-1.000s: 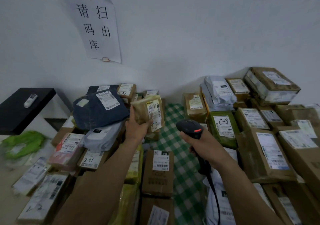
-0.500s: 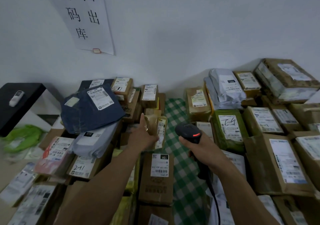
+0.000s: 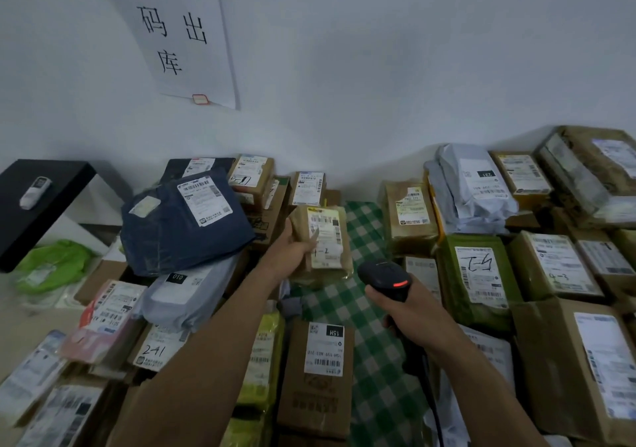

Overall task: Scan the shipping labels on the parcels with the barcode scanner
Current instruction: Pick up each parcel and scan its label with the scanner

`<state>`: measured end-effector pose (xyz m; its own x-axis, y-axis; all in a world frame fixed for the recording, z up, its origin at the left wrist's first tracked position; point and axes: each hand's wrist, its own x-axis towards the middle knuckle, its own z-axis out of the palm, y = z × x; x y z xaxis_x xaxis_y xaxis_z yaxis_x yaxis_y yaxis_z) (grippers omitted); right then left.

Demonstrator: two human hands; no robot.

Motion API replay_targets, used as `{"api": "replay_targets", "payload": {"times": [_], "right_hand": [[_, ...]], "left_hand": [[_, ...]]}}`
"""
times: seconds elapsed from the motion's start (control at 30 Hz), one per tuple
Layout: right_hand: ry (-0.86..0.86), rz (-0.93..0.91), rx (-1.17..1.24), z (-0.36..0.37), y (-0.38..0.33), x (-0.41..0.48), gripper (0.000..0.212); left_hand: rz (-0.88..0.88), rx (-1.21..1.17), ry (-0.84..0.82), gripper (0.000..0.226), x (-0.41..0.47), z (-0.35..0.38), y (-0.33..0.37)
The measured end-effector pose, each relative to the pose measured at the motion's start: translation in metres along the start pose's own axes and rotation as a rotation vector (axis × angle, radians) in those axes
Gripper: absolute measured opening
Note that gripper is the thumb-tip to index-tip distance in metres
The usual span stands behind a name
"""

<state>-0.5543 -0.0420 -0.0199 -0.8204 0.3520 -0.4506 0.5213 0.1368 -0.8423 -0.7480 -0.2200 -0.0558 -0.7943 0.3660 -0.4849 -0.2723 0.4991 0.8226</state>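
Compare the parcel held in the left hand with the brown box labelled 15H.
The held parcel is gripped by the left hand, label tilted toward the camera; the 15H box lies flat, untouched. The held parcel's label bears handwriting; the 15H box's label has a printed black tag. Both are brown with white barcode labels.

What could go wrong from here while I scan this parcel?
1. The left hand holds the small tan parcel with its thumb apparently on the label; that may block the code.
2. The right hand holds the scanner among many face-up labels; it might read the tan box to the right instead.
3. The blue bag lies tilted on the pile beside the left forearm; a nudge could slide it.
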Motion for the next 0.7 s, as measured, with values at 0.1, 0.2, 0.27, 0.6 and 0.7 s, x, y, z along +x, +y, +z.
{"api": "replay_targets", "payload": {"times": [0.1, 0.2, 0.27, 0.6, 0.7], "right_hand": [[-0.004, 0.002, -0.017, 0.002, -0.002, 0.006, 0.041], [0.010, 0.027, -0.029, 0.002, -0.001, 0.012, 0.045], [0.018, 0.037, -0.038, 0.002, 0.000, 0.017, 0.047], [-0.017, -0.053, -0.033, 0.001, -0.039, 0.058, 0.034], [-0.008, -0.092, -0.009, -0.002, -0.057, 0.077, 0.023]], "left_hand": [[-0.049, -0.045, 0.063, 0.074, 0.014, 0.004, -0.009], [0.069, 0.106, 0.265, 0.061, 0.021, 0.015, -0.016], [0.104, 0.217, 0.347, 0.075, 0.027, 0.024, -0.023], [0.032, 0.313, 0.353, 0.122, 0.046, 0.033, -0.022], [0.153, 0.278, 0.482, 0.121, 0.061, 0.020, 0.000]]}}
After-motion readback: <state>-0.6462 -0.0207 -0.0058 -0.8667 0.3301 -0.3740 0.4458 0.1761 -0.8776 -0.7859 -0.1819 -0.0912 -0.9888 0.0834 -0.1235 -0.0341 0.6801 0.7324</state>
